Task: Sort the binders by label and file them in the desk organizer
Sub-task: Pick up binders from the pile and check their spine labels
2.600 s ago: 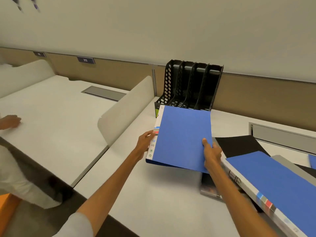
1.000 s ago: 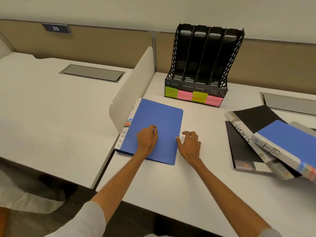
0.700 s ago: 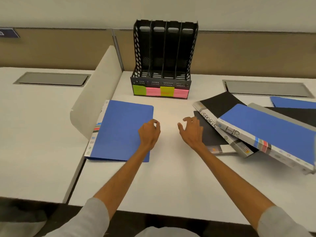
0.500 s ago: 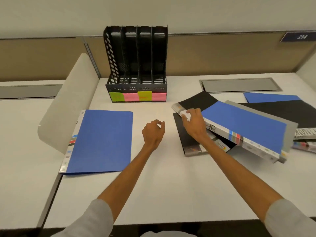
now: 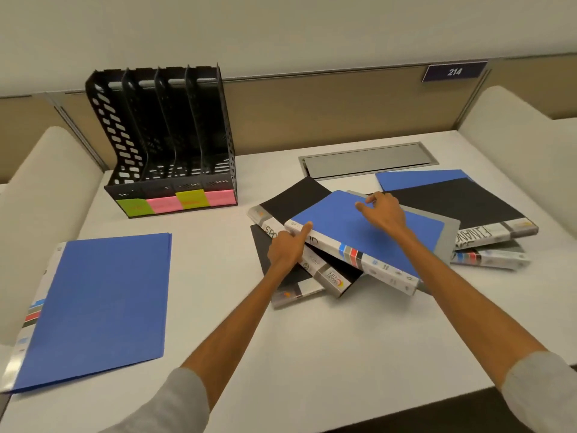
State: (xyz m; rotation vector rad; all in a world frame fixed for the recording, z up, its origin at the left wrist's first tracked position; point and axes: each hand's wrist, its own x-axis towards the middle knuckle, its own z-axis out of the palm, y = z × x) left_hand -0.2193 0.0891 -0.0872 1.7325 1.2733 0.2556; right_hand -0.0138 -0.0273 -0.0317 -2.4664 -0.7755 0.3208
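Observation:
A black four-slot desk organizer point(image 5: 162, 135) stands at the back left, with green, pink and yellow sticky notes point(image 5: 175, 201) on its front lip. One blue binder point(image 5: 100, 304) lies flat at the desk's left. On the right is a loose pile: a top blue binder point(image 5: 352, 232), a black binder marked SPO… point(image 5: 296, 198), a grey one point(image 5: 449, 235), a black binder with FINAN… on its spine point(image 5: 462, 204). My left hand point(image 5: 288, 248) grips the top blue binder's spine corner, thumb on the cover. My right hand point(image 5: 382, 212) holds its far edge.
A metal cable hatch point(image 5: 365, 159) is set into the white desk point(image 5: 312, 339) behind the pile. Padded white dividers stand at the left point(image 5: 40, 189) and right point(image 5: 515, 135). A plate reading 214 point(image 5: 454, 71) hangs on the back panel.
The first blue binder was laid flat at the left and let go. Both hands moved right to the pile and took hold of its top blue binder.

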